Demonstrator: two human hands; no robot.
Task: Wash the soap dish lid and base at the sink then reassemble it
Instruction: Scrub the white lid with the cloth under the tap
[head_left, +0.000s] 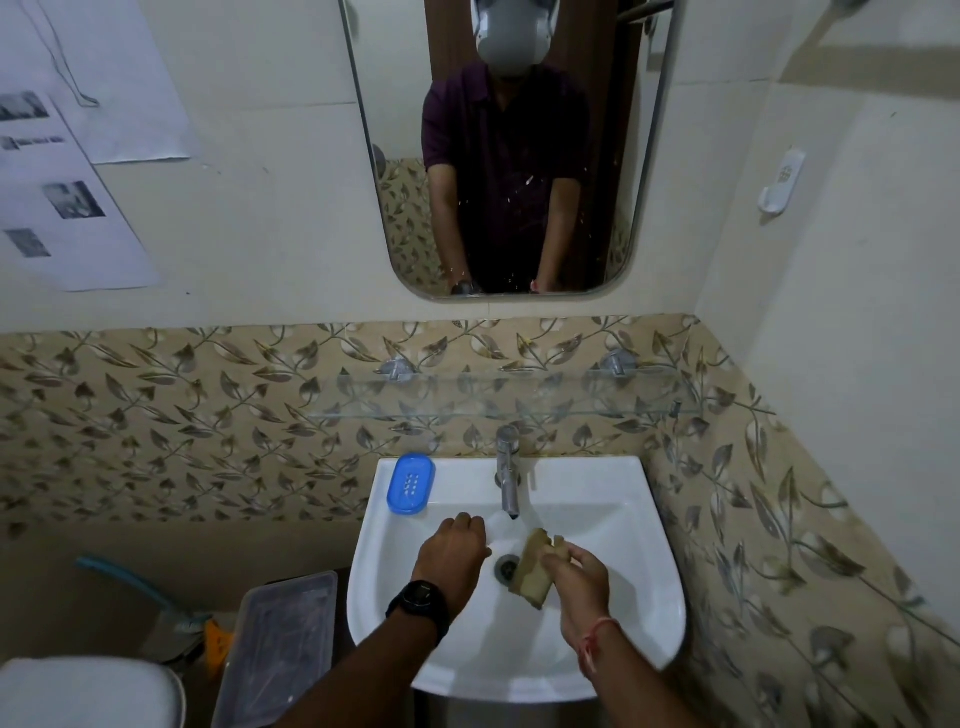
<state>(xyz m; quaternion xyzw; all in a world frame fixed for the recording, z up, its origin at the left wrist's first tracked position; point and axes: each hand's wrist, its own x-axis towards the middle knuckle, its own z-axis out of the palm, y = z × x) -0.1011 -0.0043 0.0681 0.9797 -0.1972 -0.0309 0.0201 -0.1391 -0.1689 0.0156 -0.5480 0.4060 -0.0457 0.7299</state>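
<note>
The blue soap dish base (411, 483) lies on the back left corner of the white sink (639, 582), with several holes in its floor. My left hand (454, 551), with a black watch on its wrist, holds a clear pale piece (503, 529) that looks like the soap dish lid, right under the spout of the tap (507, 475). Most of that piece is hidden behind my fingers. My right hand (576, 574) grips a worn tan sponge (530, 569) over the drain (506, 566), just right of the lid.
A glass shelf (498, 397) juts out above the tap, under a wall mirror (509, 156). Left of the sink stand a clear plastic lidded box (280, 639) and a white toilet tank (88, 691). The right wall is close to the sink.
</note>
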